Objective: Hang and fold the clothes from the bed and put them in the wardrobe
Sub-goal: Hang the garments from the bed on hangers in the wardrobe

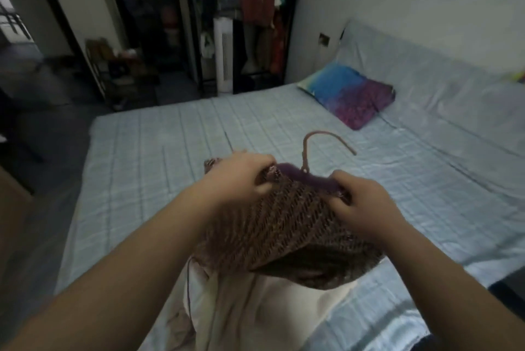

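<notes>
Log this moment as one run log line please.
step: hanging | left hand: grips brown knit top | right hand: grips same top | purple hanger: inside neckline | cream garment: unfolded on bed

Garment (278, 225) on hanger (309, 163), held over bed (159, 151) near edge. Pillow (348, 95) far right. Wardrobe (247, 24) behind bed, fan (224, 55) in front.

Garment (272, 225): coarse brown open knit, rough
Hanger (309, 177): purple, fuzzy; hook smooth
Sheet (159, 146): pale blue cloth, slight sheen
Pillow (349, 95): matt cloth
</notes>
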